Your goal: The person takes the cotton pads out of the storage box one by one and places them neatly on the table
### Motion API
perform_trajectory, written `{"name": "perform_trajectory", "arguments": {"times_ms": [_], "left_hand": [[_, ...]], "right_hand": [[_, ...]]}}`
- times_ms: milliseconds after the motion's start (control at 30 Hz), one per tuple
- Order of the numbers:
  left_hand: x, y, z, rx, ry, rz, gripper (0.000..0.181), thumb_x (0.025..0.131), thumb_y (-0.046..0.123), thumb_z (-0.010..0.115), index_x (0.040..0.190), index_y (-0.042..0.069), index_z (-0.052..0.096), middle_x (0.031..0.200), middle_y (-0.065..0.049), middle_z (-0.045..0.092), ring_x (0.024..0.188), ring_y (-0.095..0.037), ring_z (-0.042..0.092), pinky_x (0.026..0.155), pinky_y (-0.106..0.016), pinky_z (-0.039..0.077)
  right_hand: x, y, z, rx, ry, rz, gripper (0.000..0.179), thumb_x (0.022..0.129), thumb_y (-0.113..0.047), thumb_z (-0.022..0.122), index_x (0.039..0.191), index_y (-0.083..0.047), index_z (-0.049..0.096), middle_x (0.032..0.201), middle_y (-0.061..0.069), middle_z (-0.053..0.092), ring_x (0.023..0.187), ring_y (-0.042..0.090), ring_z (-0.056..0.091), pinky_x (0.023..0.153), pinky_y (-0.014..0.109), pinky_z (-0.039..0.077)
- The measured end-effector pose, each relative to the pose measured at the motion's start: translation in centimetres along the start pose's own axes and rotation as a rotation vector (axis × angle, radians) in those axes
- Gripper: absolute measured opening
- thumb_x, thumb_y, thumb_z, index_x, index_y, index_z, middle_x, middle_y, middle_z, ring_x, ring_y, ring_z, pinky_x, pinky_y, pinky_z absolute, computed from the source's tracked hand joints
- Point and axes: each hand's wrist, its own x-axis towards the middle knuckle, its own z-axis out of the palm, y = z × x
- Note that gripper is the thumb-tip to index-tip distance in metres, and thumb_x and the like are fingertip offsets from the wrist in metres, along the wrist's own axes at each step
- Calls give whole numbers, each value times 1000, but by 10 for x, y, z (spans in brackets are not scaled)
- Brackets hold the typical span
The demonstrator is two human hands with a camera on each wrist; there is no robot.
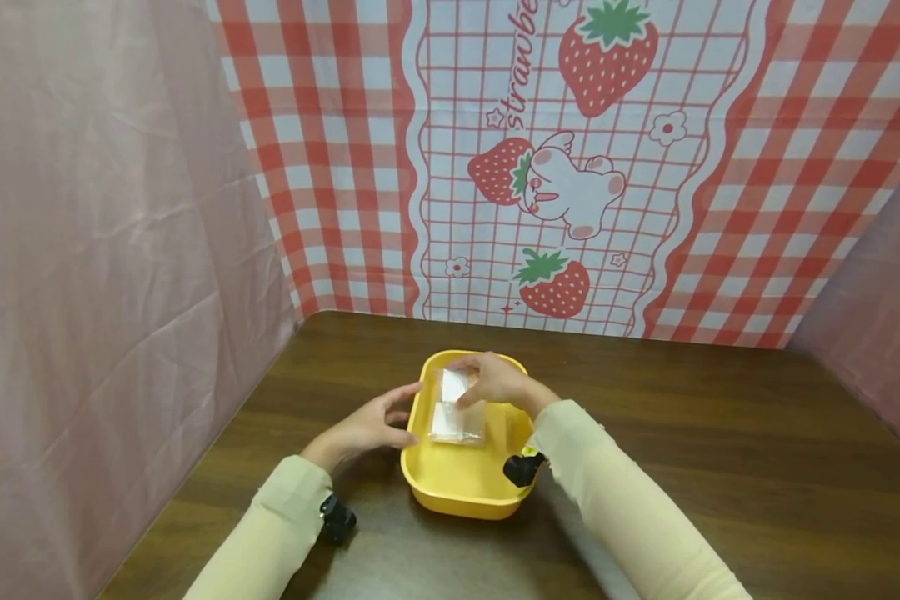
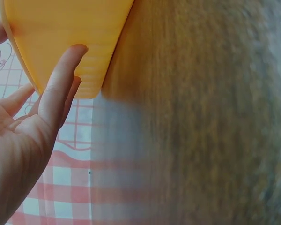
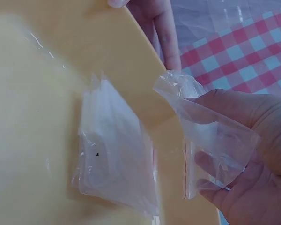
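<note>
A yellow plastic basin [image 1: 457,483] stands on the table, with clear zip-lock bags inside it that hold white contents. My right hand [image 1: 501,382] reaches over the basin's far part. In the right wrist view, its thumb and fingers hold a thin clear zip-lock bag [image 3: 200,112] with a red seal line. Beside it, a small stack of bags [image 3: 113,150] stays in the basin. My left hand [image 1: 366,427] is at the basin's left side, fingers spread and nearly straight. The left wrist view shows them along the outer yellow wall [image 2: 79,23].
The brown wooden table [image 1: 682,450] extends around the basin. Behind it hangs a red-and-white checked cloth [image 1: 345,150] with strawberry prints, and a pink curtain [image 1: 120,250] hangs at the left. Small black cameras [image 1: 337,521] are strapped to both wrists.
</note>
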Motion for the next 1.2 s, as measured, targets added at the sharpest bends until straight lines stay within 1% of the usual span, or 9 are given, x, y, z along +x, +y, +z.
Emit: {"name": "perform_trajectory", "arguments": {"times_ms": [100,267,400,600,867,967,1100,1200], "left_hand": [[1,-1,0,3,6,-3,82,78,-4,65,147,5,23,147,-20,25,122,-39,41,81,-38,50],[1,-1,1,5,6,-3,82,78,-5,65,147,4,22,148,-21,23,122,-40,41,80,-38,50],[0,0,2,4,8,-8,82,78,-5,65,147,5,22,147,-20,23,121,-39,41,80,-39,51],[0,1,2,0,10,-8,83,77,-3,67,147,5,22,148,-20,23,121,-38,42,80,-38,50],[-1,-1,1,-16,-3,-4,84,77,-4,66,147,3,20,147,-22,23,121,-38,42,80,-38,50],[-2,0,1,-20,-2,-6,85,77,-3,67,147,4,21,147,-21,24,121,-38,42,80,-38,50],[-1,0,1,-21,-7,1,84,77,-3,66,147,4,20,147,-21,23,121,-39,41,80,-39,50],[0,1,1,-22,-14,5,84,77,-4,66,148,4,20,148,-21,22,122,-39,41,80,-39,50]], "right_hand": [[-3,-2,-3,10,11,31,60,69,-11,81,125,-8,60,125,7,58,114,22,50,98,39,37],[-11,-1,-9,30,34,59,60,68,-9,81,125,-10,60,125,8,57,117,24,48,100,41,35],[-16,1,-13,28,59,43,61,67,-8,81,125,-9,60,125,9,57,117,25,48,100,41,36],[-25,4,-20,5,102,-1,63,66,-10,82,124,-7,59,124,10,58,113,25,50,97,41,39],[-41,9,-27,0,164,-20,64,66,-8,82,125,-9,59,125,11,57,115,27,49,96,43,39],[-47,13,-30,-7,180,-24,64,66,-9,82,125,-9,59,124,11,57,113,26,50,95,44,40],[-57,18,-34,-4,193,-26,64,67,-10,82,126,-9,58,123,11,58,106,24,51,89,42,44],[-66,23,-38,29,213,-31,65,68,-10,82,127,-7,57,123,12,57,105,25,51,85,41,46]]}}
